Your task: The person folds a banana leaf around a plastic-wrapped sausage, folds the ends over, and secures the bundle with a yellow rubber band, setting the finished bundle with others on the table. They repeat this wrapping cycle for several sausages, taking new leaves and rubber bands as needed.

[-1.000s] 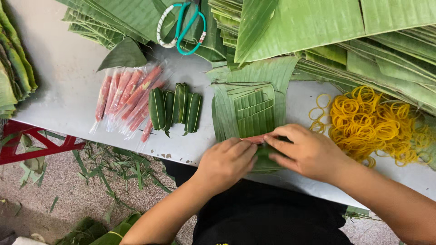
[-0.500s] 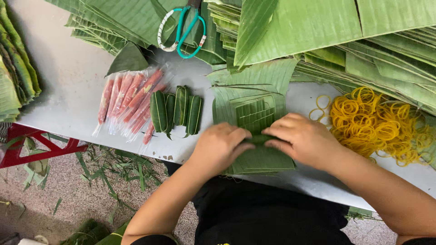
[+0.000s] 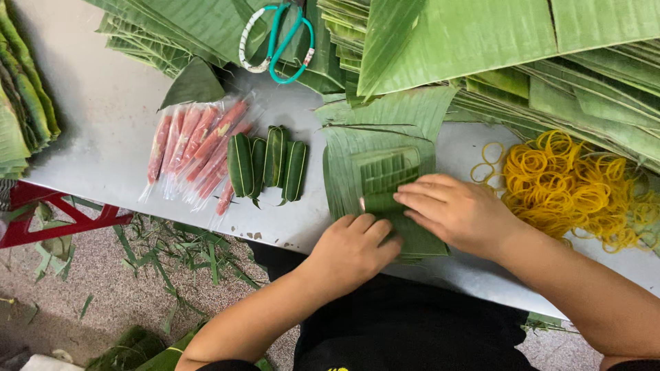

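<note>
My left hand (image 3: 354,249) and my right hand (image 3: 457,209) press together on a small roll of green leaf (image 3: 379,203) at the near edge of a stack of cut banana-leaf pieces (image 3: 371,148). Fingers of both hands curl over the roll, so most of it is hidden. A smaller stack of narrow leaf strips (image 3: 389,167) lies just beyond my fingers. To the left, several finished leaf-wrapped rolls (image 3: 268,165) lie side by side, next to pink sausage sticks in clear plastic (image 3: 196,154).
A heap of yellow rubber bands (image 3: 574,189) lies right of my hands. Teal-handled scissors (image 3: 278,45) rest on big banana leaves (image 3: 467,41) at the back. Folded leaves (image 3: 20,103) sit far left. Leaf scraps (image 3: 158,254) litter the floor by a red frame (image 3: 62,220).
Both hands moved up from the table's near edge onto the leaf stack. The leaf piece is now rolled tighter under the fingers.
</note>
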